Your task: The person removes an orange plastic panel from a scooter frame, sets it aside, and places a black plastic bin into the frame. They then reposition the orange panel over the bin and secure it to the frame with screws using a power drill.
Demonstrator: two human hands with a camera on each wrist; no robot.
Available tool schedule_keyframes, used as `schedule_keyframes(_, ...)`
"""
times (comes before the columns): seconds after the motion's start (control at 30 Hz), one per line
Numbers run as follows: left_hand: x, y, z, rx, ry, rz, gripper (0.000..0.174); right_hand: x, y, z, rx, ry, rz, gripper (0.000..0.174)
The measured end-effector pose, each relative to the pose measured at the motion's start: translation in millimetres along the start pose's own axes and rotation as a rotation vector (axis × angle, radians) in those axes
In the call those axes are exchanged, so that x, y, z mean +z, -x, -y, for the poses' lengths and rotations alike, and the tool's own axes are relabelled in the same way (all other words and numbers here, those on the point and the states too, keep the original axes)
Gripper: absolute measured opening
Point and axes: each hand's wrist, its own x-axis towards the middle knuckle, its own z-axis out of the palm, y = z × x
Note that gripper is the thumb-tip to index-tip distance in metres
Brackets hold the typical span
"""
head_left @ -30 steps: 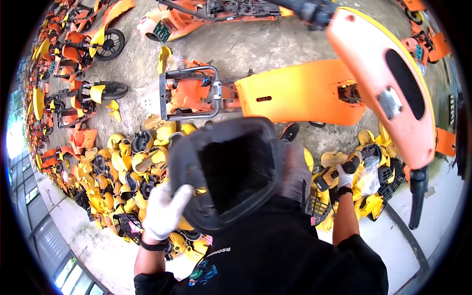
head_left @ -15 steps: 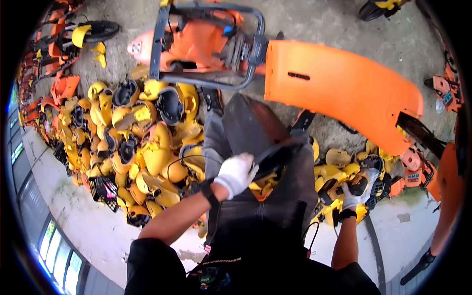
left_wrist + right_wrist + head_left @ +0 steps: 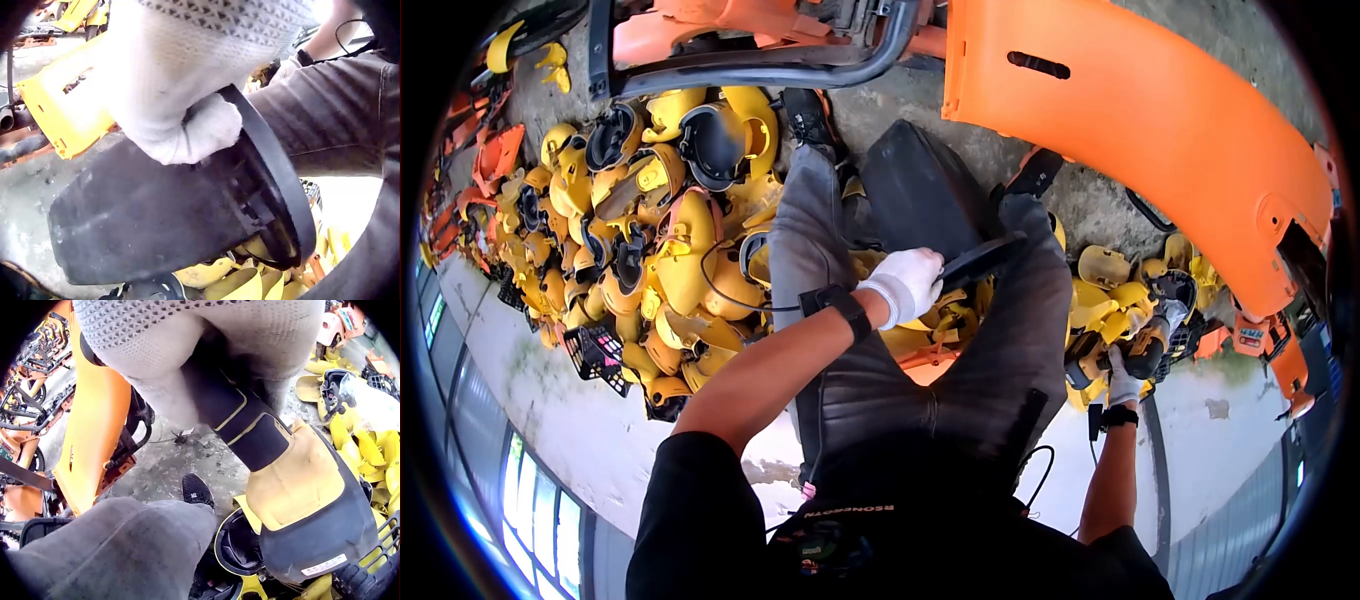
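Note:
Between the person's legs is a black plastic storage box (image 3: 920, 190) with a wide rim, tilted so its opening faces back toward the body. The gloved left hand (image 3: 910, 285) grips that rim. In the left wrist view, the glove's fingers (image 3: 215, 128) curl over the edge beside the box's long tapered wall (image 3: 150, 219). Off to the right, the gloved right hand (image 3: 1123, 378) holds a cordless power driver (image 3: 1145, 352). The right wrist view shows the driver's black handle and its yellow-and-black battery base (image 3: 300, 487); its working end is hidden by the hand.
Yellow helmets and plastic parts (image 3: 690, 250) lie heaped at the left, with another heap (image 3: 1110, 300) at the right. Ahead stands a stripped scooter with a grey tube frame (image 3: 780, 72) and a long orange body panel (image 3: 1140, 130). A white wall (image 3: 630, 455) runs behind.
The box has gone from high in front of the body, opening up, down between the legs and onto its side, still in the left hand. The right hand keeps holding the driver.

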Motion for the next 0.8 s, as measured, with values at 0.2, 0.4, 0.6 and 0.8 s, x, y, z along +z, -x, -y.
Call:
schedule_keyframes(0.2, -29.6, -64.7, 92.1, -0.068, -0.068, 0.14, 0.036, 7.9, -6.4, -42.9, 0.103, -0.02, 0.005, 0.08)
schedule_keyframes(0.4, -57.6, -88.8, 115.0, -0.399, -0.388, 0.237, 0.054, 31.7, -23.0, -41.6, -0.095, -0.012, -0.066, 0.081)
schedule_keyframes(0.6, -85.2, -91.9, 81.8, -0.481, -0.794, 0.082, 0.076, 52.4, -53.7, -63.6, -0.069, -0.033, -0.128, 0.069)
schedule_keyframes(0.8, -76.1, -141.8, 43.5, 0.042, -0.543, 0.033, 0.045, 58.2, -72.5, -96.4, 0.025, -0.058, -0.093, 0.051)
